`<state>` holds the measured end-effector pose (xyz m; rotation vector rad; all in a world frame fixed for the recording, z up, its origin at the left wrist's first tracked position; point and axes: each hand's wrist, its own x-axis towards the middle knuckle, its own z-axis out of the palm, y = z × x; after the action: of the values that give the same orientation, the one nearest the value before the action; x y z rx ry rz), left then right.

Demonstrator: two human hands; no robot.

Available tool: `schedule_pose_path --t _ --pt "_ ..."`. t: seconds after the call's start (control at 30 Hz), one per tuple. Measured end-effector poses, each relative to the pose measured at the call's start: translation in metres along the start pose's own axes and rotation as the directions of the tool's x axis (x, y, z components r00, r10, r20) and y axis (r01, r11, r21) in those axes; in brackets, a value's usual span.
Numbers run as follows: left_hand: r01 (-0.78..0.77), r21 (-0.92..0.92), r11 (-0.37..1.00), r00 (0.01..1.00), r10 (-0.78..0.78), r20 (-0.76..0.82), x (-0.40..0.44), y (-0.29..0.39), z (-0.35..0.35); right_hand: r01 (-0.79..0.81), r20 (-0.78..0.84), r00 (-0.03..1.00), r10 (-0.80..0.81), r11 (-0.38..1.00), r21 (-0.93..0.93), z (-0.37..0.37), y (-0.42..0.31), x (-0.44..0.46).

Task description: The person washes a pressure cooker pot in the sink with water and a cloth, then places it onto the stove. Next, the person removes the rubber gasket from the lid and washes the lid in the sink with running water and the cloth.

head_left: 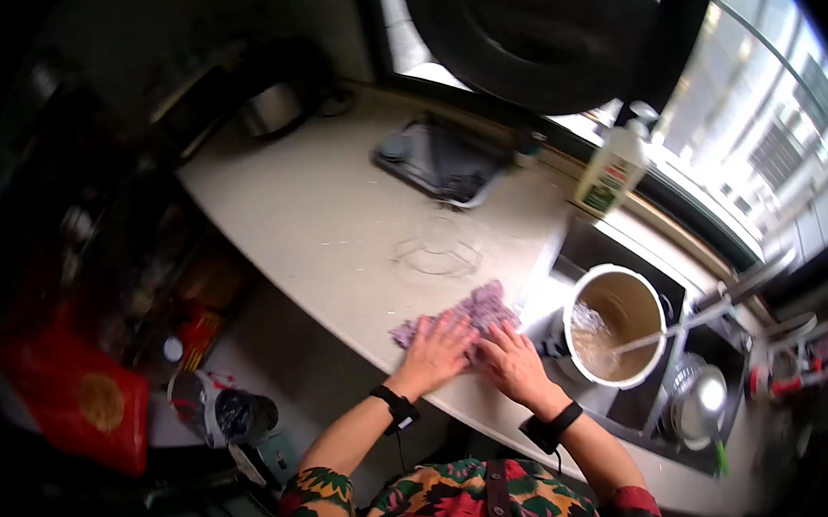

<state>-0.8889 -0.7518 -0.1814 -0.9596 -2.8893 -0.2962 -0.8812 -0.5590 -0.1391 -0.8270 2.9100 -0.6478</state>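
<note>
A crumpled purple cloth [487, 303] lies on the pale countertop [336, 245], close to its front edge and left of the sink. My left hand [438, 351] presses on the cloth with its fingers stretched out flat. Beside it, my right hand [509, 359] rests on the cloth's right part, fingers extended and pointing away from me. Both hands touch the cloth from above, and neither wraps around it. Dark straps circle both wrists. Faint ring-shaped marks [438, 255] show on the counter just beyond the cloth.
A white pot [661, 323] with cloudy liquid and a long handle in it stands at the sink. Behind it is a pump bottle [611, 170]. A grey tray [441, 161] sits at the back, a black wok [532, 29] hangs above. A bin [223, 406] stands lower left.
</note>
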Motion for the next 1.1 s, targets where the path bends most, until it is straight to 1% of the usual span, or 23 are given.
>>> schedule_pose_path --t 0.07,0.1,0.17,0.27,0.37,0.43,0.47,0.57,0.6,0.63,0.7,0.73,0.77,0.8,0.83,0.87,0.9,0.93,0.97,1.0,1.03,1.07,1.1 --pt "0.028 0.048 0.998 1.000 -0.028 0.007 0.015 0.006 0.002 -0.091 0.034 0.995 0.089 0.993 0.080 -0.006 0.004 -0.012" --pt "0.041 0.065 0.997 0.999 -0.041 -0.002 0.021 0.009 0.002 -0.104 -0.006 0.994 0.105 0.990 0.093 -0.008 0.004 -0.020" --pt "0.085 0.127 0.988 0.996 -0.086 0.005 0.034 0.009 0.022 -0.157 0.002 0.987 0.158 0.977 0.142 -0.009 0.007 -0.036" --pt "0.143 0.165 0.976 0.989 -0.148 0.019 0.058 0.013 0.033 -0.217 -0.006 0.976 0.219 0.970 0.113 -0.003 0.008 -0.066" --pt "0.332 0.099 0.938 0.904 -0.346 0.252 0.090 0.019 0.026 -0.299 0.033 0.954 0.298 0.945 0.133 -0.017 0.009 -0.097" --pt "0.410 0.189 0.892 0.833 -0.451 0.321 0.109 0.019 0.023 -0.358 0.030 0.933 0.359 0.917 0.176 -0.036 0.011 -0.121" --pt "0.454 0.167 0.875 0.812 -0.484 0.327 0.115 0.017 0.023 -0.335 -0.161 0.921 0.354 0.933 0.136 -0.032 0.017 -0.137" --pt "0.471 0.176 0.864 0.819 -0.503 0.276 0.122 0.009 0.030 -0.414 -0.242 0.864 0.442 0.896 0.161 -0.065 0.032 -0.184" --pt "0.475 0.166 0.864 0.818 -0.504 0.279 0.123 0.009 0.030 -0.425 -0.323 0.828 0.458 0.889 0.172 -0.079 0.040 -0.203" --pt "0.483 0.157 0.861 0.815 -0.508 0.278 0.122 0.008 0.030 -0.504 -0.293 0.786 0.545 0.838 0.207 -0.096 0.049 -0.223" --pt "0.463 0.110 0.880 0.836 -0.475 0.277 0.118 0.008 0.023 -0.593 -0.429 0.674 0.602 0.786 0.171 -0.130 0.063 -0.266" --pt "0.456 0.074 0.887 0.844 -0.458 0.281 0.117 0.008 0.018 -0.663 -0.396 0.632 0.666 0.729 0.169 -0.156 0.069 -0.285" --pt "0.447 0.071 0.892 0.852 -0.449 0.270 0.114 0.010 0.012 -0.664 -0.498 0.564 0.659 0.720 0.201 -0.171 0.075 -0.307" --pt "0.491 -0.018 0.871 0.843 -0.470 0.263 0.113 0.012 0.005 -0.698 -0.526 0.521 0.672 0.690 0.191 -0.184 0.091 -0.329" --pt "0.533 -0.109 0.839 0.830 -0.494 0.258 0.110 0.014 0.002 -0.717 -0.518 0.419 0.746 0.622 0.315 -0.208 0.096 -0.345" --pt "0.533 -0.115 0.838 0.833 -0.496 0.245 0.105 0.014 0.004 -0.705 -0.605 0.390 0.694 0.648 0.289 -0.219 0.114 -0.367" --pt "0.520 -0.173 0.837 0.854 -0.502 0.138 0.098 0.012 0.007 -0.666 -0.631 0.296 0.717 0.629 0.401 -0.228 0.136 -0.388" --pt "0.501 -0.228 0.835 0.861 -0.508 0.032 0.094 0.015 0.010 -0.590 -0.626 0.204 0.752 0.605 0.534 -0.245 0.154 -0.402" --pt "0.504 -0.227 0.833 0.858 -0.513 0.020 0.091 0.020 0.014 -0.507 -0.544 0.133 0.828 0.529 0.681 -0.257 0.183 -0.425" --pt "0.510 -0.233 0.828 0.843 -0.535 -0.056 0.086 0.026 0.018 -0.505 -0.575 0.109 0.811 0.543 0.671 -0.276 0.196 -0.441" --pt "0.525 -0.233 0.819 0.820 -0.560 -0.118 0.081 0.033 0.021 -0.460 -0.532 0.008 0.847 0.476 0.750 -0.293 0.207 -0.450" --pt "0.548 -0.214 0.808 0.806 -0.579 -0.121 0.080 0.043 0.028 -0.409 -0.547 -0.034 0.837 0.488 0.771 -0.309 0.222 -0.462" --pt "0.465 -0.388 0.796 0.831 -0.543 -0.118 0.081 0.055 0.037 -0.319 -0.544 -0.037 0.838 0.506 0.801 -0.324 0.230 -0.470"
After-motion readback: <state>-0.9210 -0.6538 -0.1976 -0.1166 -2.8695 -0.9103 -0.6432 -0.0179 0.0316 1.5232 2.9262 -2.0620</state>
